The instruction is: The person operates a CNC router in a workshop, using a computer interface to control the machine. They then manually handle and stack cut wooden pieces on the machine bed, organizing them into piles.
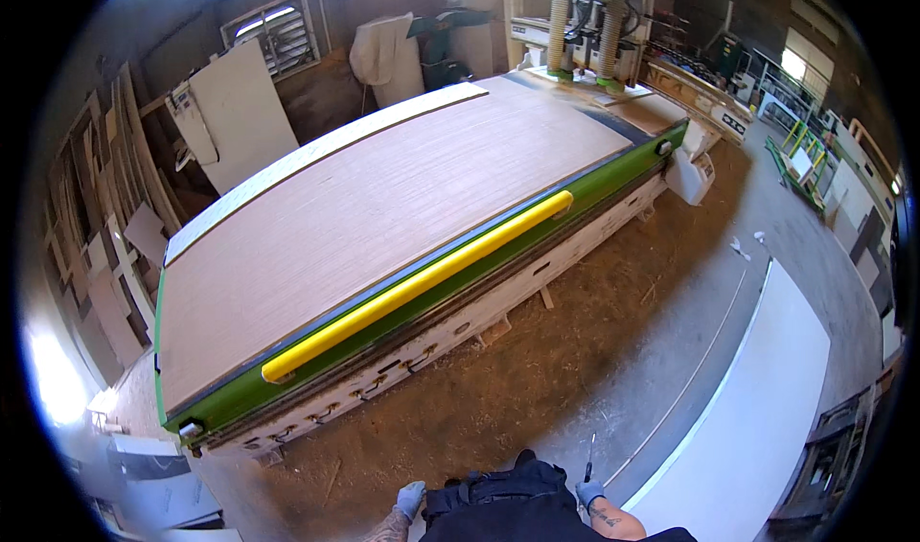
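My left hand (411, 499), in a pale blue-grey glove, hangs beside my dark clothing at the lower edge. Its fingers look curled in, and nothing shows in them. On the other side of my body, my gloved right hand (589, 491) is closed around a slim tool (588, 468) with a dark handle and a thin, light shaft pointing away from me. The tool's exact kind is too small to tell. Ahead stands a long green machine bed with a wood-faced sheet (383, 207) lying flat on it. A yellow bar (422, 286) runs along its near side.
A narrow white strip (316, 163) lies along the bed's far edge. The machine head with ribbed hoses (559, 29) stands at the far end. Sawdust (460, 398) covers the floor before me. A large white panel (747, 417) is at right; board offcuts (120, 226) lean at left.
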Motion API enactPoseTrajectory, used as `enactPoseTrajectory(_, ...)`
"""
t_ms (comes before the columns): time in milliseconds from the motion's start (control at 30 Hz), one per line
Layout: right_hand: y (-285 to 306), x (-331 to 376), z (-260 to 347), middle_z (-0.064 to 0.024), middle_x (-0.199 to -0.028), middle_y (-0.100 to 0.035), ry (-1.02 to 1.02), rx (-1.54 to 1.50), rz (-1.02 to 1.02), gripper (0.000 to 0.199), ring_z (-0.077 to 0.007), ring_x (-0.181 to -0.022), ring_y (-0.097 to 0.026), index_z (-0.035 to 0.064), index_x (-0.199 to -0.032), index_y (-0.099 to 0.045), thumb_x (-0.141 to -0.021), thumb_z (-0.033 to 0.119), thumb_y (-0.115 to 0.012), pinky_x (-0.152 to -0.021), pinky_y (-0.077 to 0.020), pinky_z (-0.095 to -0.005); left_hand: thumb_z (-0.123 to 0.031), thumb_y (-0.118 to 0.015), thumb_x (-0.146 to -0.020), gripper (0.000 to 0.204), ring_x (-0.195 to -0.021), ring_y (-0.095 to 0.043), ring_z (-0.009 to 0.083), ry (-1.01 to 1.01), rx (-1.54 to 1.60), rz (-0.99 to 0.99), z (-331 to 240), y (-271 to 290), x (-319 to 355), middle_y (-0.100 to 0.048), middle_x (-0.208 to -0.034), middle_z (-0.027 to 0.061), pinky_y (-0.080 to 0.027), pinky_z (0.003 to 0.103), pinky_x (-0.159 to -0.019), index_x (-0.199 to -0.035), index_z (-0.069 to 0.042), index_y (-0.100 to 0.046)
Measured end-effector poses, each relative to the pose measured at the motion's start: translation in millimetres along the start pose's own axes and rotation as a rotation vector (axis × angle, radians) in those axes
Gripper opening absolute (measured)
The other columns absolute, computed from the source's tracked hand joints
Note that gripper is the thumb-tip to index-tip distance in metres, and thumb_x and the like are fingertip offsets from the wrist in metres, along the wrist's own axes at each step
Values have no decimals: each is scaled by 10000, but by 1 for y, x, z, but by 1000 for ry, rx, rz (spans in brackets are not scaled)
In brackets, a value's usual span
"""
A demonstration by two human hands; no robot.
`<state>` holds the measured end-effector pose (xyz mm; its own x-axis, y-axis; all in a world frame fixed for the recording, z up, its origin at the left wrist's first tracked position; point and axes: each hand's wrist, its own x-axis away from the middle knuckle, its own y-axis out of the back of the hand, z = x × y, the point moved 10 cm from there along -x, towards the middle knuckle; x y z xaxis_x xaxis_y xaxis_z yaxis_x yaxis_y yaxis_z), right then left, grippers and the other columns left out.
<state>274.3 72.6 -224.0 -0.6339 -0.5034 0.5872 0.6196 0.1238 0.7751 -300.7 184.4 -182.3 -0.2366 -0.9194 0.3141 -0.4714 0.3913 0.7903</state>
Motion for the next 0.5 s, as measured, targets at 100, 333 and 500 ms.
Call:
enactPoseTrajectory(100,9,1,24,-268,-940,-700,-58,-134,73,428,-395,-919,-701,-41,-1054,-672,-773,279,-626,-799,-558,-452,-252,-587,-951,255,-881,-681,312,99,444,-176,26,-2,-1,-707,-977,158,-541,413,-772,-1071,-44,-674)
enactPoseTrajectory(333,67,30,75,-277,-860,-701,4,-210,79,356,-381,-843,-713,-58,-933,-705,-778,255,-629,-729,-577,-442,-312,-605,-959,327,-793,-605,122,575,934,-52,20,-5,-17,-687,-839,33,-495,297,-714,-1029,-9,-708)
enactPoseTrajectory(500,17,-26,18,-238,-777,-697,31,-140,8,352,-354,-799,-716,-54,-872,-688,-774,281,-645,-691,-563,-437,-306,-598,-962,335,-805,-614,133,464,923,-94,6,-1,-26,-707,-906,47,-497,299,-731,-1071,-9,-709)
